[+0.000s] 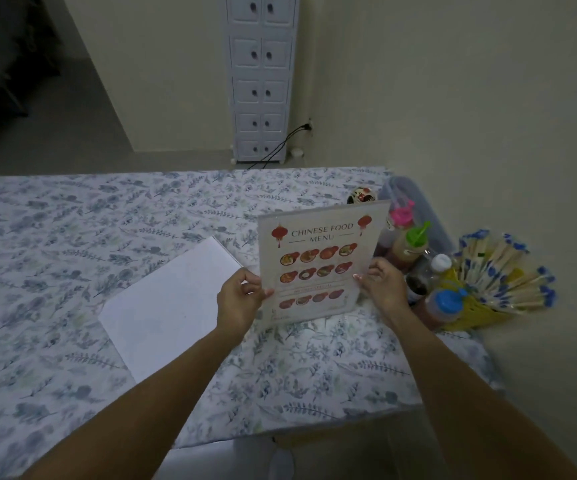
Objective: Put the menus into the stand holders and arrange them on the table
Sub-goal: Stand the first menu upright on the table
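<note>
Head view
Menu stand: clear upright acrylic holder with the printed "Chinese Food Menu" sheet (318,265) inside, standing on the leaf-patterned tablecloth (72,237).
Left hand (238,299): closed on the stand's left edge, thumb in front.
Right hand (382,285): pinching the stand's right edge.
Left of stand: blank white sheets (166,310), flat, just beside it.
Right of stand: sauce bottles with pink (401,211), green (415,237), white (441,263) and blue (448,301) caps.
Yellow basket (477,317): right of stand, holding wrapped blue-tipped chopsticks (501,271).
</note>
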{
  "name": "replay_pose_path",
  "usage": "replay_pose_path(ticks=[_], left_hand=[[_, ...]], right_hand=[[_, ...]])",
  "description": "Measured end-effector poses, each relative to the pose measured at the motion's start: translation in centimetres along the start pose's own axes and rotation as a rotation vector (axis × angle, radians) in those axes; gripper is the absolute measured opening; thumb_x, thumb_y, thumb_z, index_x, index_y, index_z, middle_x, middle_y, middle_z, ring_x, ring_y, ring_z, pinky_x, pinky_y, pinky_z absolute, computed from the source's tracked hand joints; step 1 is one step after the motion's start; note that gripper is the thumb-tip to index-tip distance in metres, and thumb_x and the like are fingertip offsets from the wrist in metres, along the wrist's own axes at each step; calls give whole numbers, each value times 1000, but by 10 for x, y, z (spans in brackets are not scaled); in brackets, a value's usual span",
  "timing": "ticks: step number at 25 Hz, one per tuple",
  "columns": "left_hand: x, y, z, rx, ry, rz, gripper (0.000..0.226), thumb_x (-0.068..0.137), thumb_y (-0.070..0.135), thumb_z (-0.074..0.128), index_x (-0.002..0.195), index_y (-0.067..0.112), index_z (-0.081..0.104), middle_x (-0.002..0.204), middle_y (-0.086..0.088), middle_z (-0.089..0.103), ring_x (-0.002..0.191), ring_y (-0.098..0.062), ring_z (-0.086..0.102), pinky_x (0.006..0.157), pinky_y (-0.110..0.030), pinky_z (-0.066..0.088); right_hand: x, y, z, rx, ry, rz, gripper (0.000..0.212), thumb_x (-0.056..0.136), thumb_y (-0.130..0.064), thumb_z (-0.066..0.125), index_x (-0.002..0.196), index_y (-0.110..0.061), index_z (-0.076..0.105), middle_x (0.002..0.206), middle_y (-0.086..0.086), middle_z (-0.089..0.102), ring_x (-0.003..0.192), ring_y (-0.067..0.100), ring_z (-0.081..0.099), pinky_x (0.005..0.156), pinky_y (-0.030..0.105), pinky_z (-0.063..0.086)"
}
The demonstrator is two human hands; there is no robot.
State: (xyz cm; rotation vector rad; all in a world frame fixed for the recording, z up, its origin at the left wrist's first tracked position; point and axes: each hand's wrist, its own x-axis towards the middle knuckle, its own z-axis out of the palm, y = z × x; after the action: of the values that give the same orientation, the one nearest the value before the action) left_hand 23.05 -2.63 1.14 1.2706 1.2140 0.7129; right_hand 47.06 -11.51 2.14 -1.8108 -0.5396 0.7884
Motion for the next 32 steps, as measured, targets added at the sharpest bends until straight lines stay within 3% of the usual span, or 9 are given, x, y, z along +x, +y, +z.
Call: replay_pose_path(ticks=[2, 4, 7, 10, 19, 22, 27, 30, 32], left_hand=[[1, -2, 6, -19, 32, -2, 23, 82, 1, 71, 77, 7, 50, 86, -8, 73, 79, -20, 71, 56, -20, 57], [5, -4, 6, -21, 43, -2, 22, 82, 1, 71, 77, 7, 50, 85, -10, 73, 80, -22, 71, 63, -25, 59], [10, -5, 5, 4, 18, -32, 24, 82, 1, 71, 78, 7, 47, 92, -15, 74, 86, -27, 72, 77, -40, 60], [10, -2, 7, 22, 22, -37, 25, 84, 3, 69, 76, 8, 45, 88, -7, 73, 84, -24, 71, 74, -35, 60], [12, 0, 10, -1, 42, -44, 30, 84, 0, 67, 73, 10, 41, 98, -12, 71, 94, -32, 69, 83, -46, 59], [14, -2, 9, -8, 41, -35, 30, 84, 0, 67, 73, 11, 42, 100, -15, 71, 96, -34, 70, 83, -48, 59], [10, -5, 9, 83, 42, -20, 25, 85, 6, 68, 74, 15, 47, 96, -12, 71, 94, -32, 69, 84, -44, 58], [5, -8, 3, 143, 30, 24, 11, 86, 7, 66, 85, 14, 58, 97, -7, 71, 96, -26, 67, 90, -41, 56], [-1, -11, -9, 198, 38, 58, 13, 87, 7, 66, 99, 10, 62, 107, -5, 70, 102, -20, 64, 93, -33, 53]], right_hand=[[9, 8, -3, -1, -21, -11, 18, 82, 7, 65, 82, -10, 58, 83, 1, 64, 80, 18, 63, 77, 36, 58], [13, 14, -3, -4, -44, -34, 16, 83, 6, 65, 84, -9, 59, 83, 2, 65, 85, 23, 64, 84, 45, 56], [18, 19, -4, -55, -48, -39, 26, 83, 1, 66, 76, -22, 59, 83, -3, 67, 90, 25, 67, 85, 51, 57], [22, 22, -3, -96, -38, -56, 36, 81, -3, 68, 66, -34, 57, 82, -5, 67, 90, 26, 68, 83, 55, 57], [24, 28, -4, -231, -10, -103, 30, 82, -14, 70, 66, -30, 52, 88, 4, 70, 90, 27, 69, 76, 54, 59], [23, 28, -3, -249, 6, -95, 19, 83, -16, 69, 76, -15, 51, 91, 7, 70, 89, 26, 69, 75, 54, 59], [8, 26, 3, -268, 25, -103, 23, 85, -15, 68, 102, -8, 53, 105, 11, 69, 97, 26, 66, 85, 45, 56], [-22, 30, 12, -302, 167, -139, 32, 89, -14, 63, 116, -9, 47, 117, 10, 63, 100, 21, 60, 81, 34, 50], [-41, 41, 20, -411, 239, -219, 28, 91, -19, 59, 115, -13, 46, 116, 9, 61, 103, 26, 59, 81, 39, 52]])
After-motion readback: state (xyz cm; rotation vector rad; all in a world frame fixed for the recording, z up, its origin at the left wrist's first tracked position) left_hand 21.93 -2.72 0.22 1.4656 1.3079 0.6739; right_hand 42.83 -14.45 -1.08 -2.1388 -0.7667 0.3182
